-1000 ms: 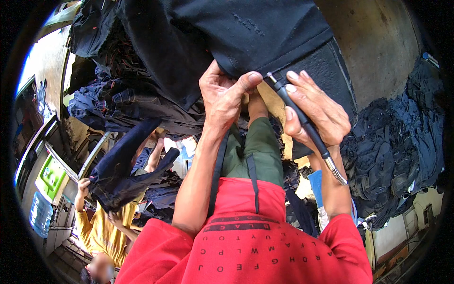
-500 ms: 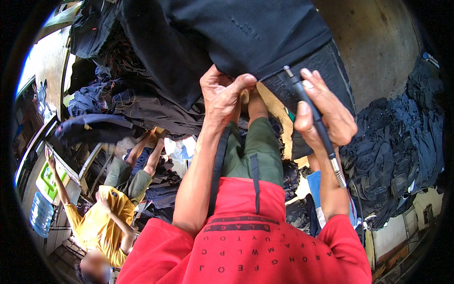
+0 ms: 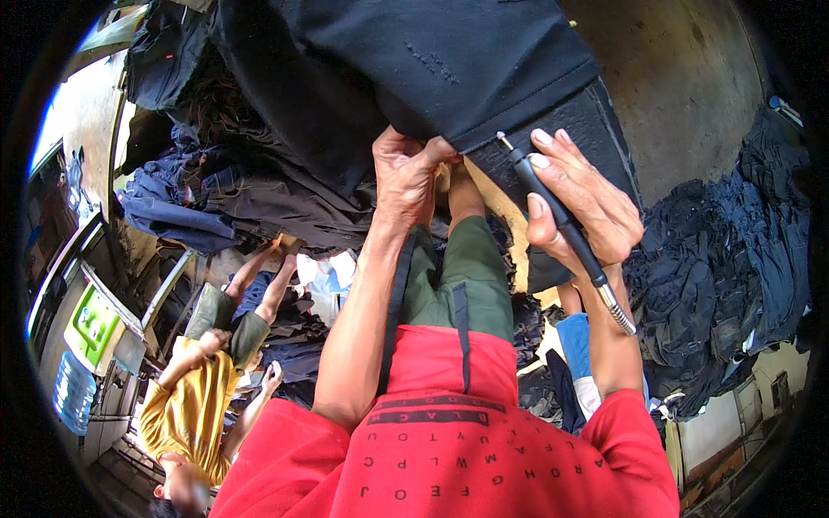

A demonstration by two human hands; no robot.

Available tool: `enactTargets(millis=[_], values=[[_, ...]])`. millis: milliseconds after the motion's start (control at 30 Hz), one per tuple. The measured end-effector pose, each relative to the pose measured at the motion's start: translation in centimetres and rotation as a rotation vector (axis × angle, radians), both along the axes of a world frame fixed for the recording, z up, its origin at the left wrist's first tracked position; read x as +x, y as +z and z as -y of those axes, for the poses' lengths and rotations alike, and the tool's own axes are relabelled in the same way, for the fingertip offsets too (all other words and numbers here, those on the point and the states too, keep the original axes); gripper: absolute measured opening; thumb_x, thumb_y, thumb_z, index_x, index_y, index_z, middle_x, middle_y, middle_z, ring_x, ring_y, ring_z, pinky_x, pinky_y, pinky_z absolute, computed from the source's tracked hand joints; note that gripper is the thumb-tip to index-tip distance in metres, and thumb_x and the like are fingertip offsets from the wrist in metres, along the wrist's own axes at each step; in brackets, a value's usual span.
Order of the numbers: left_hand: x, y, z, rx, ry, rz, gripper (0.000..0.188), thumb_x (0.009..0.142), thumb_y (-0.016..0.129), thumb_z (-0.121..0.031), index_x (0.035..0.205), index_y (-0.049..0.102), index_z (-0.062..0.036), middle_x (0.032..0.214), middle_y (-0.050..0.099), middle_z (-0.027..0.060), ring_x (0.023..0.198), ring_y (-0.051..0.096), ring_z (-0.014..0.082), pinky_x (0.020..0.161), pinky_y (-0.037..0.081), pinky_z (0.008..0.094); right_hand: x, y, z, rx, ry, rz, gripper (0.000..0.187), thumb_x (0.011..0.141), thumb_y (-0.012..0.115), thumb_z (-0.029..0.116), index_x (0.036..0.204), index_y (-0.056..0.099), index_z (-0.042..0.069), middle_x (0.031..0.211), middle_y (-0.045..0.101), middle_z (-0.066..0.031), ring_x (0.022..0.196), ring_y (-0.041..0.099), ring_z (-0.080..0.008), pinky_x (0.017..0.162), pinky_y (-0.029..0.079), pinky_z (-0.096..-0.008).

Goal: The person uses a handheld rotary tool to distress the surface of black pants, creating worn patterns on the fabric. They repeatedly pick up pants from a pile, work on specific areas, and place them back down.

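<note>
Spread out before me is a dark navy-black garment, with a rough worn patch and a stitched hem seam. My left hand pinches its near edge, thumb on top and the other fingers partly hidden by the cloth. In my right hand is a black rotary handpiece, gripped between thumb and fingers. Its small metal bit points at the hem seam, very near the fabric; contact I cannot tell. A spring-covered metal cable end leaves its back, by my wrist.
Heaps of dark garments lie on the right, and blue and black trousers on the left. A co-worker in a yellow shirt sits at lower left, near a green container and a clear water bottle.
My right hand has brought the handpiece slightly left, its bit nearer the seam. The co-worker's arm has come away from the green container. A dark garment blurred in motion now lies on the left pile.
</note>
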State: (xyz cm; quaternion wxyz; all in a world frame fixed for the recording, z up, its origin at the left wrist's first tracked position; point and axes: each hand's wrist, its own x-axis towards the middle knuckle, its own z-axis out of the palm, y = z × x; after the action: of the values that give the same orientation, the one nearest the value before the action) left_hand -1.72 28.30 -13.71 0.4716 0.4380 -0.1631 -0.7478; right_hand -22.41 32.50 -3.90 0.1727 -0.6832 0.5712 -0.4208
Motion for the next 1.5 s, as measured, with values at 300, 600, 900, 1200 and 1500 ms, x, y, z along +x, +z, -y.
enactTargets(millis=[300,600,900,1200,1500], values=[[-0.1,0.2,0.0,-0.027,-0.001,0.004,0.027,0.085,0.079,0.014,0.108,0.077,0.0008,0.101,0.081,0.0112,0.079,0.077,0.0184,0.074,0.063,0.0323,-0.1,-0.1,0.0,-0.026,-0.055,-0.001,0.03,0.082,0.077,-0.001,0.111,0.08,-0.007,0.104,0.081,-0.0231,0.106,0.082,-0.0384,0.101,0.065,-0.0515],[0.1,-0.2,0.0,-0.006,-0.015,-0.006,0.028,0.086,0.077,0.015,0.11,0.077,0.0006,0.101,0.082,0.0115,0.08,0.078,0.019,0.075,0.065,0.0331,-0.6,-0.3,-0.1,-0.035,-0.099,-0.013,0.028,0.083,0.076,-0.001,0.11,0.079,-0.007,0.101,0.081,-0.0236,0.106,0.082,-0.0387,0.1,0.065,-0.052],[0.1,-0.3,0.0,-0.036,0.003,-0.052,0.03,0.085,0.077,0.017,0.11,0.077,0.0006,0.107,0.082,0.0119,0.088,0.079,0.0209,0.08,0.065,0.0349,-0.7,-0.4,0.0,-0.03,-0.149,-0.025,0.026,0.083,0.078,-0.001,0.108,0.079,-0.007,0.101,0.081,-0.0241,0.107,0.082,-0.0388,0.101,0.065,-0.0517],[-0.1,-0.9,0.1,-0.011,0.011,-0.01,0.027,0.085,0.079,0.015,0.108,0.077,0.002,0.101,0.082,0.0133,0.081,0.079,0.021,0.077,0.065,0.0343,-1.2,-0.1,-0.7,0.013,-0.249,0.027,0.028,0.087,0.075,0.002,0.111,0.079,-0.01,0.107,0.081,-0.028,0.109,0.081,-0.0401,0.104,0.063,-0.052],[-0.3,-4.6,-0.7,0.01,-0.039,-0.063,0.038,0.094,0.082,0.0,0.131,0.073,-0.0018,0.135,0.077,0.012,0.126,0.072,0.0268,0.116,0.054,0.0458,-2.4,0.4,0.3,0.064,-0.098,-0.019,0.028,0.085,0.075,0.001,0.112,0.079,-0.008,0.105,0.081,-0.0249,0.108,0.081,-0.0387,0.104,0.063,-0.0529]])
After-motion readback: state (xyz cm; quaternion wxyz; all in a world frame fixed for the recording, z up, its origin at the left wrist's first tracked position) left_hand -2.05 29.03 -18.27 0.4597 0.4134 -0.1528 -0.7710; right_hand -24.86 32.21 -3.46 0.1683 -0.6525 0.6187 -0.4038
